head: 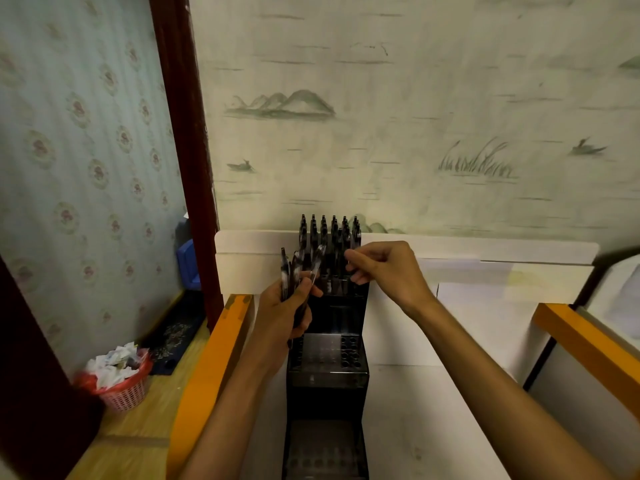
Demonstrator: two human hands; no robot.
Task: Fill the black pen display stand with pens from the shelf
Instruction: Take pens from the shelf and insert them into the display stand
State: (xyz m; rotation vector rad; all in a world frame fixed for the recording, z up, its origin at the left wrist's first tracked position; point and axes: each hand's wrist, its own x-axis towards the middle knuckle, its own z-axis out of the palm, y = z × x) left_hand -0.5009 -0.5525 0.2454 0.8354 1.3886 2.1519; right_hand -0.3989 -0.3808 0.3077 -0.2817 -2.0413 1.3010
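Tiered black plastic pen display stand (327, 362) upright on a white bench (433, 410) edged in orange wood, against landscape-painted wallpaper; top tier packed with dark pens (329, 233), lower tiers unfilled. Left hand (285, 306) gripping a bundle of black pens (298, 271); right hand (384, 268) curled, fingertips pinched at the top tier, contents unclear. Pink plastic wastebasket (123, 379) on wooden floor, left.

- Black tiered pen display stand (327, 375), upright at 6 o'clock; middle tier holes unfilled
- Dark pens (329, 230) upright in its top tier, 12 o'clock
- Loose pen bundle (298, 271) at 9 o'clock, fanned upward
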